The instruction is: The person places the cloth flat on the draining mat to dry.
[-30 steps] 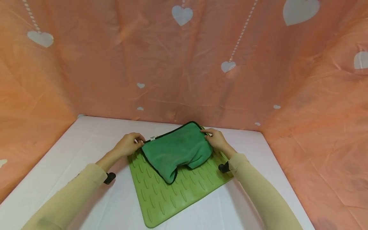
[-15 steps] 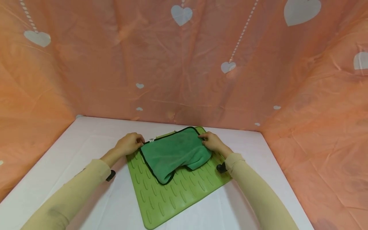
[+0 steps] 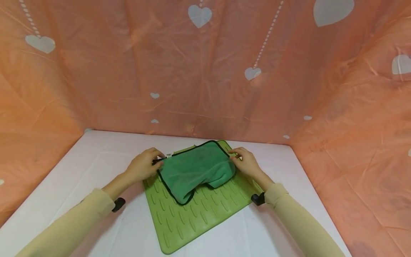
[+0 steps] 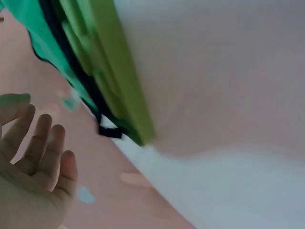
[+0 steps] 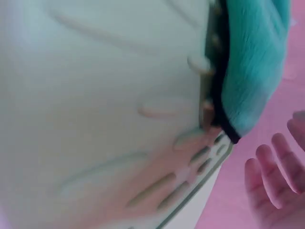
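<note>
The green cloth [image 3: 196, 164] lay rumpled on the far part of the green mat [image 3: 181, 221], which rested on the white table [image 3: 109, 160]. The left hand [image 3: 141, 166] was positioned at the left corner of the cloth, the right hand [image 3: 248, 165] at its right edge.

In the head view, both hands overlapped the cloth outline, and contact could not be determined from that angle. The left wrist view resolved this on one side: the fingers were relaxed and spread, with a visible gap to the cloth's black edging [image 4: 66, 47]. It also exposed the mat's side face. The right wrist view showed the other hand likewise loose, its fingers extended and apart from the cloth, and ridges on the mat at close range.

A white tag [image 3: 168, 155] was attached along the far edge, near the left corner; its print was too small to read. White hearts [image 3: 199, 16] decorated the orange-pink sheet [image 3: 179, 67] behind.
</note>
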`<move>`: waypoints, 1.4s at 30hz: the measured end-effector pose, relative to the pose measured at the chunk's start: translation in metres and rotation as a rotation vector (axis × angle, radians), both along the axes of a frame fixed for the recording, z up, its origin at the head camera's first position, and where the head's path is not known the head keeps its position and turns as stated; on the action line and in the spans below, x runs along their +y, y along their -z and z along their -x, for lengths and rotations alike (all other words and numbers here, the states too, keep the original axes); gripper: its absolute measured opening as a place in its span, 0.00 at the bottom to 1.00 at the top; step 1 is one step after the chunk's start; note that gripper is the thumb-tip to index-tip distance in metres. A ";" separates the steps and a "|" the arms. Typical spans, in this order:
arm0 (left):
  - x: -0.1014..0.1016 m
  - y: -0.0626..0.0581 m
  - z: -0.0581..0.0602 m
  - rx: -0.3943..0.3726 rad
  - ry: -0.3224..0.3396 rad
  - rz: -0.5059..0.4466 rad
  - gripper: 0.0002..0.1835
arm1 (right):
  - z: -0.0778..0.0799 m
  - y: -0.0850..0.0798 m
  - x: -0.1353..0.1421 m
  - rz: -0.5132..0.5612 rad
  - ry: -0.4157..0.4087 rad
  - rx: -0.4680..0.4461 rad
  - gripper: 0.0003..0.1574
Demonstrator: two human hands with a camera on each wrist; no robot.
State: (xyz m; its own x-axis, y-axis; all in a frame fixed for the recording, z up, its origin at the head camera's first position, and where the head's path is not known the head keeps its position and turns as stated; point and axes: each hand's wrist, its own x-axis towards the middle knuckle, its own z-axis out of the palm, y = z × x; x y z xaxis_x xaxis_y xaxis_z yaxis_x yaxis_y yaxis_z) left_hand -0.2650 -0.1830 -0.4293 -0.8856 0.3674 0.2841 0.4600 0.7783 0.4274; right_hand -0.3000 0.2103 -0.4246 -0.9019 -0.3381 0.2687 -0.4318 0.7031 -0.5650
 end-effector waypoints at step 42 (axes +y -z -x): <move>0.082 0.018 -0.062 0.442 0.402 0.386 0.09 | -0.049 0.023 -0.036 -0.132 -0.378 0.103 0.07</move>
State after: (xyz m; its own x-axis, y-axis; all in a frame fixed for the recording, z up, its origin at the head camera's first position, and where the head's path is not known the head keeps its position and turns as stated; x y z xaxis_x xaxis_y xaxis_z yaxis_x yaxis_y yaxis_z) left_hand -0.2026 -0.1013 -0.4472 -0.4921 0.7885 0.3689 0.8103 0.5698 -0.1370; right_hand -0.2513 0.1746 -0.4472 -0.6784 -0.6779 0.2832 -0.7231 0.5480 -0.4205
